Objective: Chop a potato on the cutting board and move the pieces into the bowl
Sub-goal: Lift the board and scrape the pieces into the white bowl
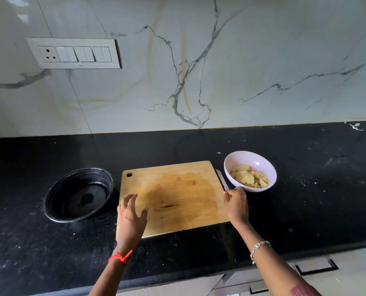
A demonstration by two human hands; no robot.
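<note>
A lilac round bowl [255,159] is filled with pale yellow potato pieces [247,178], centre right; the tan wooden cutting board [199,210] is stained darker brown centrally.

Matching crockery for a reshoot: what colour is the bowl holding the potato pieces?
The bowl is pale lilac; the head view shows it.

On the black countertop [306,167] a cutting board [173,197] is laid; a black vessel [105,178] is set left of it, a white bowl [252,160] right, a knife [221,180] between board and bowl
</note>
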